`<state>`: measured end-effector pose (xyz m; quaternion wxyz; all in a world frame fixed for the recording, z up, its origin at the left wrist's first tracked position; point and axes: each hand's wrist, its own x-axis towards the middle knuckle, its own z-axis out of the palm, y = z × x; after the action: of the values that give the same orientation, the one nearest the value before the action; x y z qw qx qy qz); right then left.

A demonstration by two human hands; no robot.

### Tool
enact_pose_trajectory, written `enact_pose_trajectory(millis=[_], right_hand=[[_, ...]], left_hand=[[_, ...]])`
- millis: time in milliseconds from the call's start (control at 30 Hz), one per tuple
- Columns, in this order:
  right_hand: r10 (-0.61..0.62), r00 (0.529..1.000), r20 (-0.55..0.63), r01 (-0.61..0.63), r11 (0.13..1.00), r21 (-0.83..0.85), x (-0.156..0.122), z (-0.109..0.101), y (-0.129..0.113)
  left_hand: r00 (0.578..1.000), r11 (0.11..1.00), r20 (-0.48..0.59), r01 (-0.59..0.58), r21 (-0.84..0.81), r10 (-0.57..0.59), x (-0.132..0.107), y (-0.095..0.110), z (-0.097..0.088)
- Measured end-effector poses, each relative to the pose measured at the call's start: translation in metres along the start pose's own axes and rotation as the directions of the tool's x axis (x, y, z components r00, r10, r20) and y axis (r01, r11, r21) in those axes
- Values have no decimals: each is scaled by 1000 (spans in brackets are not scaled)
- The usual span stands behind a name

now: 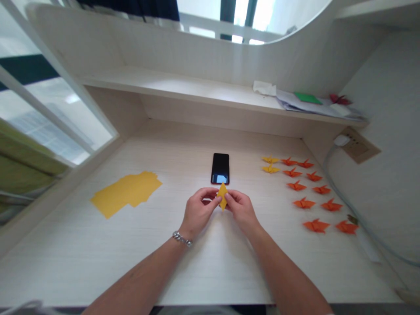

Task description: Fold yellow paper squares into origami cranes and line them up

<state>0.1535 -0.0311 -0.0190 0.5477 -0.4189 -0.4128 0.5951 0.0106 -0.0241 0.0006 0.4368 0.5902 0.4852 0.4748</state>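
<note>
Between my two hands is a small piece of folded yellow paper (223, 197), diamond-shaped with its points up and down. My left hand (201, 209) pinches its left side with the thumb in front; a silver chain bracelet is on that wrist. My right hand (242, 210) grips the right side in the same way, and the fingers behind the paper are partly hidden. Just beyond the paper lies a black phone (220, 168) on the desk. Over to the right stand two yellow paper cranes (270, 169) and several orange paper cranes (296, 186) in rows.
Yellow paper sheets (126, 192) lie overlapped on the left of the white desk (157, 271). A shelf (197, 91) above the back holds papers (315, 106) and a green sheet (307, 97). A cable (351, 205) runs down the right side from a wall socket (360, 145).
</note>
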Motion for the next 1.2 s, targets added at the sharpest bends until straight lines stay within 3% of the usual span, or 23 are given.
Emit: enact_pose_trajectory(millis=[400, 733, 1000, 1200], right_hand=[[-149, 974, -172, 110, 969, -220, -7, 6, -14], [-171, 953, -251, 134, 978, -158, -8, 10, -12], [-105, 984, -144, 94, 992, -81, -5, 3, -13], [-59, 995, -79, 48, 990, -136, -2, -4, -16]], left_hand=[[999, 986, -20, 35, -164, -39, -1, 2, 1], [997, 970, 12, 76, -232, -75, 0, 5, 1], [997, 946, 58, 71, -315, -56, 0, 4, 0], [993, 972, 86, 95, -215, -78, 2, 3, -5]])
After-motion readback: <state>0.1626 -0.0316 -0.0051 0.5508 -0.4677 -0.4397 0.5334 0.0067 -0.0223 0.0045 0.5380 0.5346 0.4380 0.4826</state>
